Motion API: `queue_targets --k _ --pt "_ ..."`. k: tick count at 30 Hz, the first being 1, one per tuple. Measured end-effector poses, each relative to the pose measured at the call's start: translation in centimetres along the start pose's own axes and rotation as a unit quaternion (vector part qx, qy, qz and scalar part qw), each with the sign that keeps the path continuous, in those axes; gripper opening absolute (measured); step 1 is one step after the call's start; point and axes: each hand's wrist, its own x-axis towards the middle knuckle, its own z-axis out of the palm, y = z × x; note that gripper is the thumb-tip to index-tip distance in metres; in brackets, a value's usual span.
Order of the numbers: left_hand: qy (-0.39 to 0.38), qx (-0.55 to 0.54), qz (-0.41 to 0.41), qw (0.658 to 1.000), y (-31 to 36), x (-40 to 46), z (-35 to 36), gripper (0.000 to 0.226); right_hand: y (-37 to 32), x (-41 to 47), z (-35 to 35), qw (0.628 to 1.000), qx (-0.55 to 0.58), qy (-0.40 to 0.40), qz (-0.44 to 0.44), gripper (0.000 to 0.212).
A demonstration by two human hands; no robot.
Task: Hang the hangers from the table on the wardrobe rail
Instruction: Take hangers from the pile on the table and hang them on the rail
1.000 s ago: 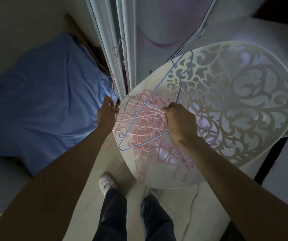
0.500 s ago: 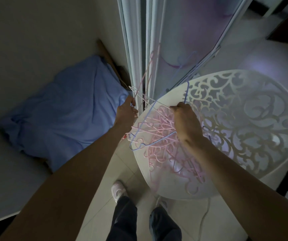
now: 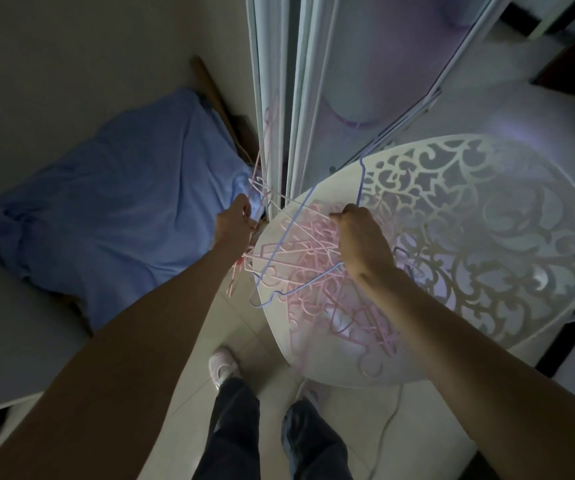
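A round white table with a cut-out scroll pattern (image 3: 487,237) stands to the right, and a tangled heap of thin pink and blue plastic hangers (image 3: 317,271) lies on its left part. The right hand (image 3: 362,240) is over that heap; the left hand (image 3: 236,221) is just off the table's left edge, beside tall pale wardrobe door panels (image 3: 279,98) behind. A rumpled blue cloth-covered cushion (image 3: 106,209), possibly bedding, lies further left.

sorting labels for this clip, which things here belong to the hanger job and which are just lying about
Job: pile of hangers, blue hanger, white table, left hand, right hand.
Lying about: blue cloth, white cable.
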Motion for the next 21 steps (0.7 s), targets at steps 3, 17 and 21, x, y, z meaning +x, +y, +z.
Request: queue_targets --k 3,17,21 --pt "0.011 0.019 0.003 1.000 -1.2 0.4 -0.3 0.021 -0.5 0.3 1.1 1.000 -0.002 -0.006 -0.003 0.052" --pt "-0.111 -0.044 0.010 0.993 -3.0 1.9 0.2 0.030 -2.9 2.4 3.5 1.000 -0.020 -0.007 0.001 0.047" --pt "-0.102 -0.033 0.021 0.994 -4.0 2.4 0.2 0.025 -2.7 2.6 3.9 1.000 -0.017 -0.002 0.006 0.050"
